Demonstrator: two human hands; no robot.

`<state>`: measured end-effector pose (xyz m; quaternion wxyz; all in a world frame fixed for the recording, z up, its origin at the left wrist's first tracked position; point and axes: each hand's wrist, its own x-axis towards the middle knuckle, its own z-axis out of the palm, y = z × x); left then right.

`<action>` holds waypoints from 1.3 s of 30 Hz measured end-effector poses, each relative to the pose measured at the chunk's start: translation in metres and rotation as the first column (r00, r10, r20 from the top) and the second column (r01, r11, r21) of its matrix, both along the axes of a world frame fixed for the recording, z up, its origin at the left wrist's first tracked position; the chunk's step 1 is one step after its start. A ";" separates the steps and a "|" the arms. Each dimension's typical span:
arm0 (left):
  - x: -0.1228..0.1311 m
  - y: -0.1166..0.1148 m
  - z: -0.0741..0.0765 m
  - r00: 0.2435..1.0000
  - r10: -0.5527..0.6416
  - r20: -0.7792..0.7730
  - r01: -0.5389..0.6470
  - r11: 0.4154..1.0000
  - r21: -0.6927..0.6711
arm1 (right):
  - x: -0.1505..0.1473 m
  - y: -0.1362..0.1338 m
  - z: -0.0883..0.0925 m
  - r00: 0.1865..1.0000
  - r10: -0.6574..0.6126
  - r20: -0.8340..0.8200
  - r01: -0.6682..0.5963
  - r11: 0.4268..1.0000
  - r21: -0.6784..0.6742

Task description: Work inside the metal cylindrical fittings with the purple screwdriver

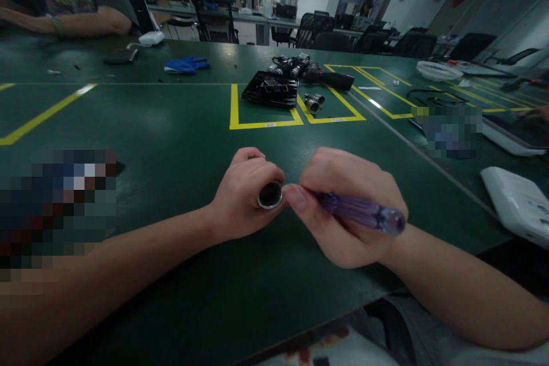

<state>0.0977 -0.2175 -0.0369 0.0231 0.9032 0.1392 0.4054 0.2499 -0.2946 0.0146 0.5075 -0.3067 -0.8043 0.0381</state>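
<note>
Here, one tube [270,195], left grip [243,194]; one purple handle [362,213], right grip [354,180].

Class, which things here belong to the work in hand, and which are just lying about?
In use:
- left hand: hollow metal-rimmed cylinder
- right hand: purple-handled tool
- likely related: metal fittings beside the black bag

Apparently lying about:
- blue glove
- white device, right edge

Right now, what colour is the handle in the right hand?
The handle is translucent purple; best seen in the head view.
</note>
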 end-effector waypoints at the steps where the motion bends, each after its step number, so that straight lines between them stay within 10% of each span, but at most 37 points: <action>1: 0.000 0.000 0.000 1.000 -0.003 0.003 0.003 1.000 0.003 | 0.000 0.000 0.000 1.000 0.000 0.017 0.000 1.000 0.007; 9: -0.001 -0.003 0.004 0.999 0.023 -0.024 -0.024 0.999 -0.042 | -0.002 0.003 -0.006 0.973 0.033 -0.228 -0.063 0.990 -0.126; 39: -0.003 -0.002 0.001 0.998 0.069 -0.007 -0.069 0.995 -0.065 | 0.003 0.002 -0.003 0.949 0.012 -0.314 -0.056 0.990 -0.131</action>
